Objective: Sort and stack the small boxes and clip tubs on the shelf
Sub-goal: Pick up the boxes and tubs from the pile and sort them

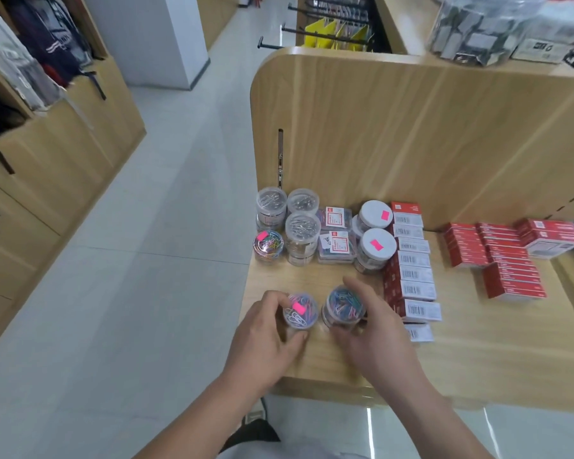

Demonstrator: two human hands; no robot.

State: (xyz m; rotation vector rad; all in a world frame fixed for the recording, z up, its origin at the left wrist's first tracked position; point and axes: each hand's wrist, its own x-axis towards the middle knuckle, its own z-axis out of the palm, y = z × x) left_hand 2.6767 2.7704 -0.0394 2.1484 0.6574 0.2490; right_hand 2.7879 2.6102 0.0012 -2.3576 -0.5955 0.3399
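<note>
The pink-tagged tub (pixel 299 313) of coloured clips sits at the near left of the shelf (pixel 478 352), close to its open left edge; the left hand (pixel 262 336) holds it, fingers curled round its side. Just beside it, nearly touching, is the second tub (pixel 344 305), held by the right hand (pixel 378 329) with thumb on the far side and fingers on the near side; motion blur hides how firm either hold is.

The main risk, as I judge it, is the edge; a tub nudged leftward could drop to the floor (pixel 146 260) and spill clips if its lid pops. Stacking one smooth round tub on the other invites a slide if they are not centred.

Further back, the stacked clear tubs (pixel 303 238) look tall and narrow; a knuckle reaching past could topple them onto the multicolour tub (pixel 268 246). The white-lidded tubs (pixel 376 248) are close to the row of red boxes (pixel 411 276); a sweeping right wrist could skew that row.
</note>
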